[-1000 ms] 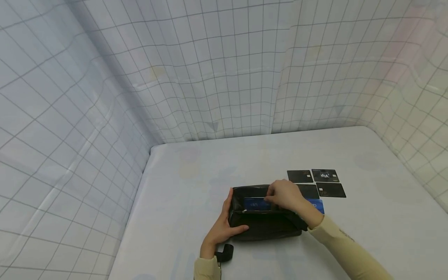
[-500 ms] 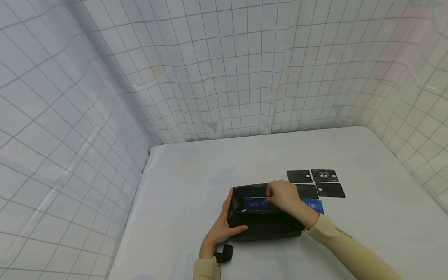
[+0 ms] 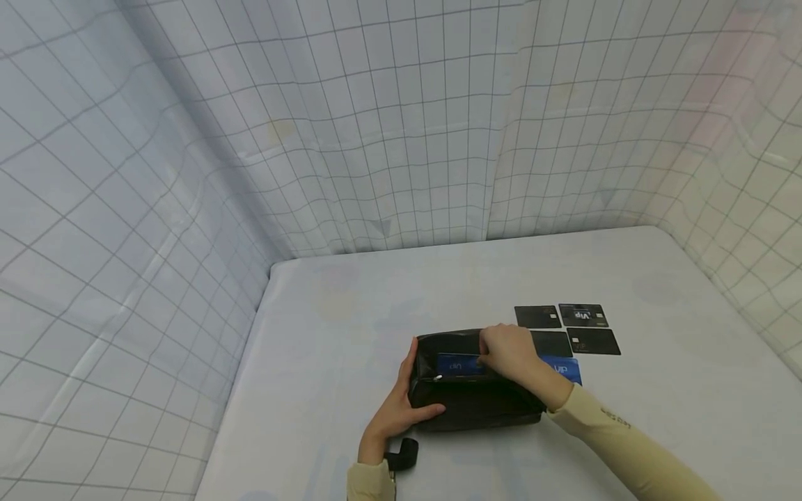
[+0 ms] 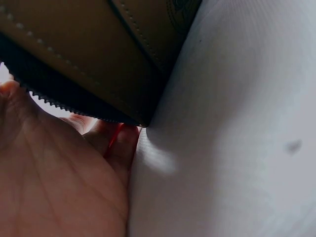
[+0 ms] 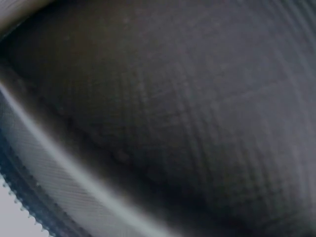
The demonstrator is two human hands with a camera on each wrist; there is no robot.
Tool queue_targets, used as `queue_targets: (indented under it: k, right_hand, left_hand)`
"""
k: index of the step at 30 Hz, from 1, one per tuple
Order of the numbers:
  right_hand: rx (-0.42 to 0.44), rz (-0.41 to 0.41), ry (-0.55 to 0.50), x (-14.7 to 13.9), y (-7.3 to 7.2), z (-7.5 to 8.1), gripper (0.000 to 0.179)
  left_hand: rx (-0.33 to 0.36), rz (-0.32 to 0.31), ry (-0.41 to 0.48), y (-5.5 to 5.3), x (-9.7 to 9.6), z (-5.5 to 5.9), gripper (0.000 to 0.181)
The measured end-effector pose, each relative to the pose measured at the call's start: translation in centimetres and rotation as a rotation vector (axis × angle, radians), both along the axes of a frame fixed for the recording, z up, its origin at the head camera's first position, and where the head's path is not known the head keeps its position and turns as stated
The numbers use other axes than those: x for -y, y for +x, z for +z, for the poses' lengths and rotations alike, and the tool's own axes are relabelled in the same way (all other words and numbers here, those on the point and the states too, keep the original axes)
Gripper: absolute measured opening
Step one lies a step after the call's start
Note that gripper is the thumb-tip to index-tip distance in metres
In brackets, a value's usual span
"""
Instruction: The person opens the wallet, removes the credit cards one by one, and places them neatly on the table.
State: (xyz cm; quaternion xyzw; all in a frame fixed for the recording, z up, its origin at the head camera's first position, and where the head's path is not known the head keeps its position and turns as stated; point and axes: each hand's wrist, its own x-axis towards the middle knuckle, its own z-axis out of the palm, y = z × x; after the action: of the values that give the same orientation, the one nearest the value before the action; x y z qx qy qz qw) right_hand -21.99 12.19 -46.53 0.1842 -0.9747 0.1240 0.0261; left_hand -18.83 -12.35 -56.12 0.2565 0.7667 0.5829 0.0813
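A dark zip wallet (image 3: 476,403) lies spread open on the table, near its front in the head view. My left hand (image 3: 393,412) holds its left end, thumb over the near flap and fingers along the outer edge. In the left wrist view the palm (image 4: 59,173) lies beside the toothed zip and stitched side. A blue VIP card (image 3: 457,364) sits in the wallet's inside pocket, its upper part showing. My right hand (image 3: 510,351) pinches this card at its right end, fingers curled. Only the wallet's dark lining (image 5: 197,98) and zip edge fill the right wrist view.
Right of the wallet, several black cards (image 3: 583,315) lie flat on the white table (image 3: 326,334). Another blue card (image 3: 564,369) lies nearer, partly behind the right forearm. A black wrist mount (image 3: 403,454) sits by the left wrist. White gridded curtains (image 3: 401,139) surround the table.
The right wrist and forearm have shifted slightly, uncovering more of the loose blue card. Both hands otherwise keep their places, and the card in the wallet has hardly moved.
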Motion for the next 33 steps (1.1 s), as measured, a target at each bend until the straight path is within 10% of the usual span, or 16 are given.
queue_targets:
  k: [33]
  right_hand:
    - [-0.136, 0.004, -0.024, -0.32, 0.5, -0.03, 0.024]
  left_hand:
    - [0.048, 0.035, -0.018, 0.24, -0.14, 0.0, 0.115]
